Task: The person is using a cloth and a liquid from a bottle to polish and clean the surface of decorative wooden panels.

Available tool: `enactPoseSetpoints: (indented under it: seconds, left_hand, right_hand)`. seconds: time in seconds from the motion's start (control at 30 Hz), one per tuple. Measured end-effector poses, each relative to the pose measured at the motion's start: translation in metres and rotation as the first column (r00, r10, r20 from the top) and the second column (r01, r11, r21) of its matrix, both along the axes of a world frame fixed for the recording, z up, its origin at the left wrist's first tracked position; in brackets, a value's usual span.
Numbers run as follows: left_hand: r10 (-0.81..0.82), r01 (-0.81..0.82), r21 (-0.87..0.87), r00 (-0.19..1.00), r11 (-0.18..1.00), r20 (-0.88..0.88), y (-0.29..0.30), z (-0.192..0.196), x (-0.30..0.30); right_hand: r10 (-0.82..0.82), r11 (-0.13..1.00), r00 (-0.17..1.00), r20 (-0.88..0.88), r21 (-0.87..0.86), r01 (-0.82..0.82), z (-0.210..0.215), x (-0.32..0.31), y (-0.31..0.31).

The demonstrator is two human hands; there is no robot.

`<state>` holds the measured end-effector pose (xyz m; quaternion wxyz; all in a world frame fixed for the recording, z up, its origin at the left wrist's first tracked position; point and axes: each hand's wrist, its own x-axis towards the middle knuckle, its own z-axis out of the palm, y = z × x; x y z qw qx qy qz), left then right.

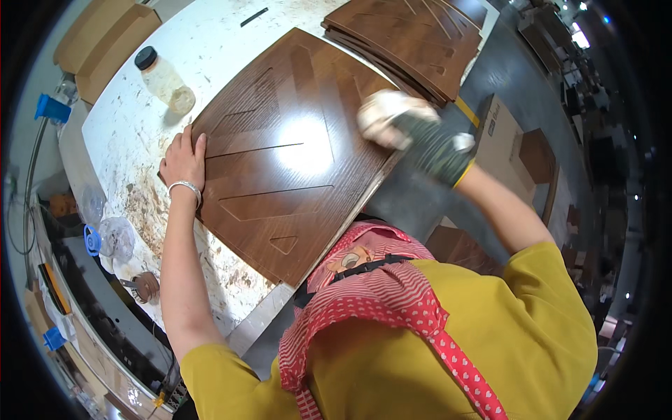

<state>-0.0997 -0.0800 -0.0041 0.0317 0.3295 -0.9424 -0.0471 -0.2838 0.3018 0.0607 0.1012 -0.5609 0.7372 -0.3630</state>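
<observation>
A brown wood-grain panel (252,168) with grooved outlines lies on the white, stained table (210,42), light glaring off its middle. At the panel's left edge is my bare left hand (183,161), a bracelet on its wrist; the thumb lies along the edge and the fingers grip there. My right hand (430,143) wears a dark green glove with a yellow cuff. It is closed round a bunched whitish cloth (393,115) over the panel's right edge, smeared by motion. Whether the cloth touches the surface I cannot tell.
A stack of similar brown panels (413,38) stands at the far right of the table. On the left are a dark-capped bottle (165,84), a clear blue-capped bottle (115,238) and a small brown jar (145,287). Cardboard boxes (500,147) sit on the floor at right.
</observation>
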Motion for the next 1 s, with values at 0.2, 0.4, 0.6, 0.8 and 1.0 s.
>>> enactPoseSetpoints:
  seconds: [0.2, 0.4, 0.6, 0.8, 1.0]
  left_hand:
    - [0.009, -0.010, -0.016, 1.000, 1.000, -0.027, -0.013, -0.007, 0.016]
    - [-0.024, 0.024, -0.015, 1.000, 1.000, -0.012, -0.009, -0.009, 0.006]
    - [-0.063, 0.064, 0.010, 0.996, 0.998, -0.059, -0.006, 0.003, 0.002]
    - [-0.219, 0.176, -0.270, 0.966, 0.947, -0.136, 0.003, -0.002, -0.012]
    - [-0.171, 0.158, -0.124, 0.979, 0.980, -0.110, 0.022, 0.000, -0.107]
  right_hand:
    - [-0.107, 0.994, 0.979, 0.172, 0.024, 0.105, -0.019, 0.024, 0.005]
    - [-0.218, 0.950, 0.944, -0.249, 0.168, 0.263, -0.057, 0.032, 0.005]
    - [-0.134, 0.983, 0.748, -0.650, 0.011, 0.186, -0.012, -0.064, 0.027]
    - [-0.643, 0.714, 0.742, -0.191, 0.201, 0.670, 0.017, -0.071, 0.042]
    - [-0.231, 0.771, 0.778, -0.584, 0.378, 0.512, 0.034, -0.017, -0.034]
